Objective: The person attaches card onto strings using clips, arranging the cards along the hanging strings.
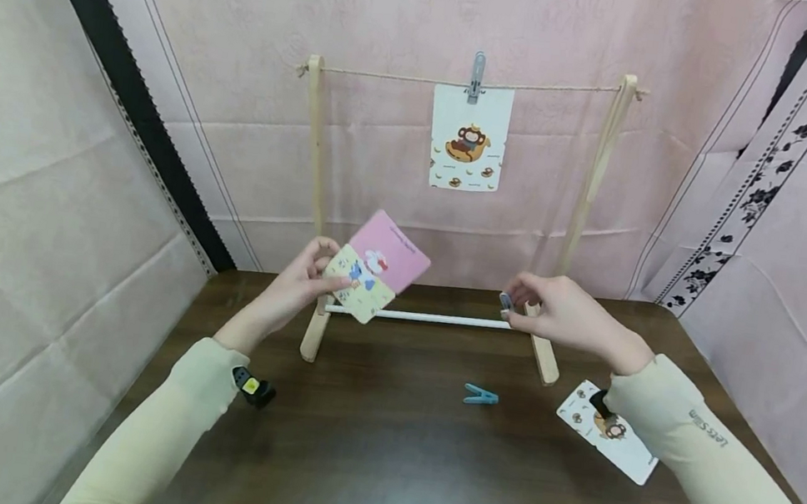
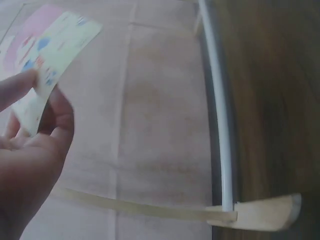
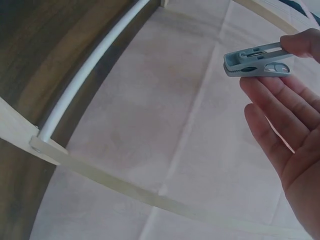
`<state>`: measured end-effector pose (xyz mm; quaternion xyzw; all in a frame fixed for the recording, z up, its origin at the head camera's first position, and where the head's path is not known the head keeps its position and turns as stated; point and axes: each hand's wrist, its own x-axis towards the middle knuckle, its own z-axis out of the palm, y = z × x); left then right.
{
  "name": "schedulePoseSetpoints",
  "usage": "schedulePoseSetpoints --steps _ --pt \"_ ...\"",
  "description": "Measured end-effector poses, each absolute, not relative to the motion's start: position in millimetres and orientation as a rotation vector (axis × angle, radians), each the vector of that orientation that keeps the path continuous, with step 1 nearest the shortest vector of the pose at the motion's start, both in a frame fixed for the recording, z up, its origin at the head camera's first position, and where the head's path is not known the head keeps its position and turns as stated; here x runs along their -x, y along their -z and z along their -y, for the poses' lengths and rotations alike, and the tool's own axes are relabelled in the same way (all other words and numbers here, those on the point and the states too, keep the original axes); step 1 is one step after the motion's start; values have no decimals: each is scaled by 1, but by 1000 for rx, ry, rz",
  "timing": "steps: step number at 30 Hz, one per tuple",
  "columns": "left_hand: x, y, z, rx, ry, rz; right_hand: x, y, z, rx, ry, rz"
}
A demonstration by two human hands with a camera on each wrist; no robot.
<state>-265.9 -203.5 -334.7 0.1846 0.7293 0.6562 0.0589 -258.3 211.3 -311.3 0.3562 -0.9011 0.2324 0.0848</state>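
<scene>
My left hand (image 1: 299,283) pinches a pink and pale-yellow card (image 1: 394,253) by its lower left edge, thumb in front and fingers behind. The card is tilted, and a small white cartoon figure shows on it. Between thumb and fingertips of my right hand (image 1: 555,308) is a grey-blue clothespin (image 3: 257,62); its jaws look closed in the right wrist view. Behind the hands, a white card (image 1: 468,138) with a monkey picture hangs from a string (image 1: 387,76), held by a grey clothespin (image 1: 476,76).
A wooden frame (image 1: 596,171) with a white crossbar (image 1: 433,318) stands at the back of the dark table (image 1: 364,449). A blue clothespin (image 1: 481,395) lies in front of it. Another white card (image 1: 580,412) lies partly under the right forearm. Pale cloth (image 1: 249,31) surrounds the table.
</scene>
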Motion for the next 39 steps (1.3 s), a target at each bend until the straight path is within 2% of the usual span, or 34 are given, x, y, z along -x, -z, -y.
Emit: schedulePoseSetpoints --steps 10,39 --pt "274 318 199 -502 -2563 -1887 265 293 -209 -1036 -696 2660" --pt "295 282 166 -578 -2859 -1786 283 217 -207 -981 -745 2398"
